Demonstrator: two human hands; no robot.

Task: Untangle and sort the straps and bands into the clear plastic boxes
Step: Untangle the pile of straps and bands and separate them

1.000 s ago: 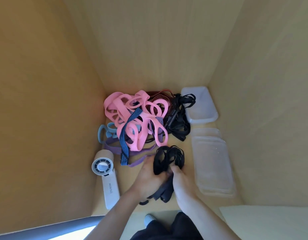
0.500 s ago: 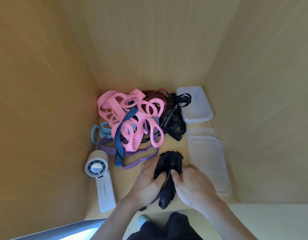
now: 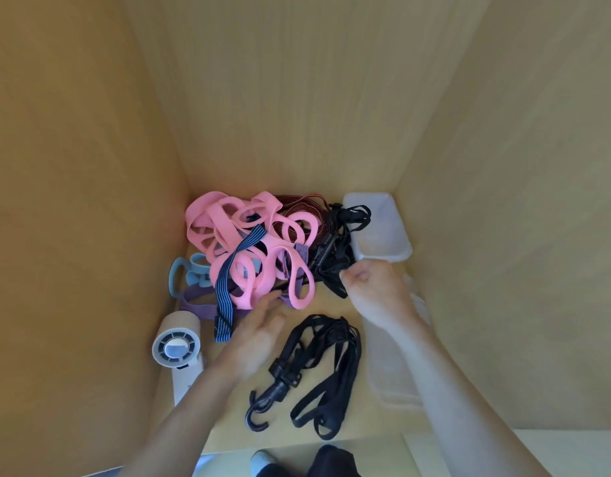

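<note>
A tangle of pink bands (image 3: 228,228) fills the back of the wooden floor, with a blue striped strap (image 3: 224,294), a purple band (image 3: 197,304), a light-blue band (image 3: 180,277) and a red-black strap (image 3: 297,208) woven through it. My left hand (image 3: 259,325) reaches flat to the pile's front edge, fingertips at the pink and purple bands. My right hand (image 3: 372,290) is curled on a strap of the black tangle (image 3: 335,249). A black hooked strap (image 3: 317,366) lies loose between my arms. Two clear boxes stand right: the far box (image 3: 397,232) and the near box (image 3: 390,380).
A white handheld fan (image 3: 176,349) lies at the front left. Wooden walls close in on the left, back and right. My right forearm crosses over the near box. Dark clothing and a sock show at the bottom edge.
Both hands have let go of the black hooked strap, which now lies spread on the floor. My left hand moved up to the pile, my right hand up to the black tangle.
</note>
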